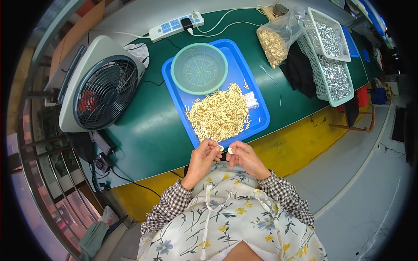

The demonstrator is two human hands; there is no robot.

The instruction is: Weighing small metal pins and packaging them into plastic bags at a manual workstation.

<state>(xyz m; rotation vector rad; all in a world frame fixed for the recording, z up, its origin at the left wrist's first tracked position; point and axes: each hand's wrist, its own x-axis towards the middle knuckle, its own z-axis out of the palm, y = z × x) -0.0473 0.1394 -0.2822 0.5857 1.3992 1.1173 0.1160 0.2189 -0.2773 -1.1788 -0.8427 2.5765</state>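
At the near edge of the blue tray point(262, 125), my left hand point(204, 155) and my right hand point(247, 158) are close together but apart. The fingers of each are closed in a pinch. A small white patch shows at each thumb tip, perhaps a covering; anything pinched there is too small to make out. Just beyond my fingers, a heap of small gold-coloured metal pins point(220, 114) lies in the tray. Behind the heap, in the tray's far part, sits a pale green round basket point(200, 69). A small clear packet point(251, 101) rests at the heap's right.
A box fan point(104, 87) stands on the green table point(143, 152) at left. A white power strip point(176, 26) lies at the back. To the right are a bag of gold pins point(273, 45), tweezers point(268, 75), black cloth point(300, 69) and baskets of silver parts point(333, 80).
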